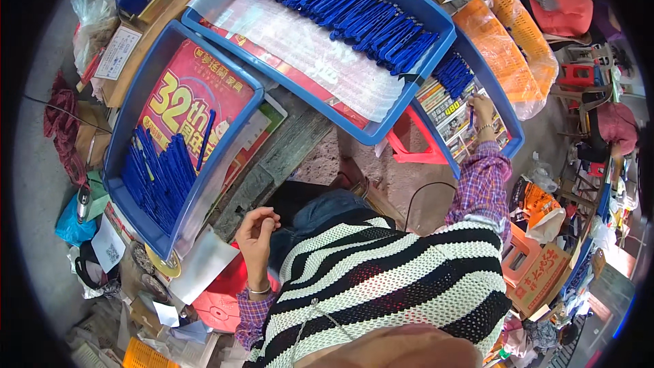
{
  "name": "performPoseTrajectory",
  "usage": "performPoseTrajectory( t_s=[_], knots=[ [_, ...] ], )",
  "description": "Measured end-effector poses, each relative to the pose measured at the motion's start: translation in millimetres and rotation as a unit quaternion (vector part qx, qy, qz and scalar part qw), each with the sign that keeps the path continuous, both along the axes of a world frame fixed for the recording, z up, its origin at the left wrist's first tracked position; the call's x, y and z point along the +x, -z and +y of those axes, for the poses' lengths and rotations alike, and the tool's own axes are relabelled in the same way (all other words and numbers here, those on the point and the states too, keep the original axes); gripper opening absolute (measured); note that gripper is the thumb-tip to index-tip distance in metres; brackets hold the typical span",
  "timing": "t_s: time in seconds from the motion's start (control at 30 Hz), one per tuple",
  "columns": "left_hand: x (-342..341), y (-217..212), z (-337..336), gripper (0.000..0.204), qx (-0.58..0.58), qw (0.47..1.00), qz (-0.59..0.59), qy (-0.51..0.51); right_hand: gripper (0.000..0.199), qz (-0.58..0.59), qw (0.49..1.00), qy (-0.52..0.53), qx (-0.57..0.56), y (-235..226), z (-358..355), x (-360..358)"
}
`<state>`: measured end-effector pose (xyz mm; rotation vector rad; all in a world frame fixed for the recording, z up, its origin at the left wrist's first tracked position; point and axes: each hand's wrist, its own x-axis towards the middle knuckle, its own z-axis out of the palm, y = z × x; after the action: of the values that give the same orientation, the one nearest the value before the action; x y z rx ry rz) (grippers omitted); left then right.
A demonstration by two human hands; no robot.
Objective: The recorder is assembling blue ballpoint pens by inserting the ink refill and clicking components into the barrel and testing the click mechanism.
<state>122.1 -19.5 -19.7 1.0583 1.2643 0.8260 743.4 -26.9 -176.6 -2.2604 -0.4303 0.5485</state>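
Observation:
My right hand (482, 110) reaches into the right-hand blue tray (516, 127), fingers closed on a slim blue pen-like piece (471, 120). Just beyond it, a cluster of the same blue pieces (453, 75) lies on the printed paper lining. Near my lap my left hand (256, 237) hangs with loosely curled fingers, the thumb apart and nothing visible in it. The large middle tray (371, 138) bears a long row of blue pieces (340, 10), laid side by side along its far part. In the left tray (253, 93) lies a looser heap of blue pieces (158, 176).
Orange plastic baskets (521, 34) partly in clear wrap stand beyond the right tray. A red stool (419, 146) is under the trays, and a wooden plank (276, 157) runs beside the left one. A cardboard box (540, 279) sits at right. Other people (558, 3) are at far right.

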Motion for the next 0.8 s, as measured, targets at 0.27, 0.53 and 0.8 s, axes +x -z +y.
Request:
performPoseTrajectory(
  t_s=[0.27, 0.53, 0.8],
  knots=[
    [3.8, 3.3, -2.4, 0.015, -0.023, 0.999, 0.029, -0.009, 0.032, -0.209, 0.958, 0.017, -0.196, -8.1, 49.1, -7.1],
    [12.0, 7.5, 4.2, 0.015, -0.031, 0.999, 0.034, -0.009, 0.031, -0.284, 0.937, 0.027, -0.202, 8.1, 46.8, 7.7],
    [10.1, 10.4, 4.0, 0.015, -0.026, 0.999, 0.019, -0.001, 0.061, -0.247, 0.964, -0.089, -0.036, 7.8, 29.4, -31.5]
  ],
)
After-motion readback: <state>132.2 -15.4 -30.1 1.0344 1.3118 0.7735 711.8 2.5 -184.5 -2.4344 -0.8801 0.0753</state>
